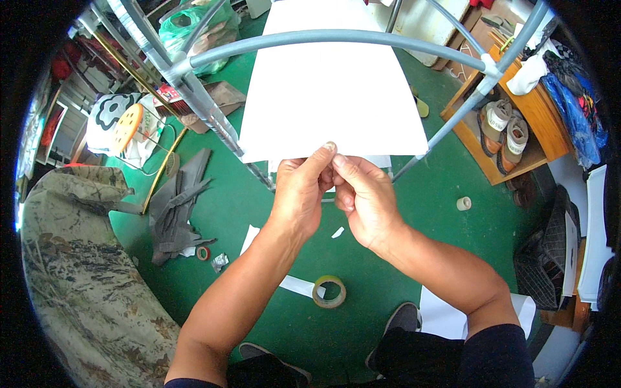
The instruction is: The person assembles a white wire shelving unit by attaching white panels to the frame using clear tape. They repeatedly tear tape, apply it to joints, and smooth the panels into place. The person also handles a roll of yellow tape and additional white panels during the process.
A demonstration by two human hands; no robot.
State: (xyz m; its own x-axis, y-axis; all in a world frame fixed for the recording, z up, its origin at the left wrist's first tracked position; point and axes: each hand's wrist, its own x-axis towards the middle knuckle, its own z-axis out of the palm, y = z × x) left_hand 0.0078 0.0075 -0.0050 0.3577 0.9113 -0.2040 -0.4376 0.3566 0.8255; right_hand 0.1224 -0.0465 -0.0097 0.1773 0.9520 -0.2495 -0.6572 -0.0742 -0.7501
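Observation:
My left hand [303, 187] and my right hand [367, 197] meet just below the lower edge of a large white sheet [330, 103]. Both are closed, thumbs and fingertips pinched close together. Whatever lies between the fingertips is too small or too hidden to make out. My left thumb overlaps the sheet's edge in this view; I cannot tell whether it touches. The sheet extends away from me within a grey tubular frame [323, 39], whose curved bar crosses in front of it.
On the green floor lie a tape roll [330, 291], a white strip [303, 284], a small pale roll [464, 204] and dark grey cloth [178, 210]. A camouflage-covered seat [84, 258] stands at left. To the right, a wooden cabinet [475, 155] holds shoes [504, 136].

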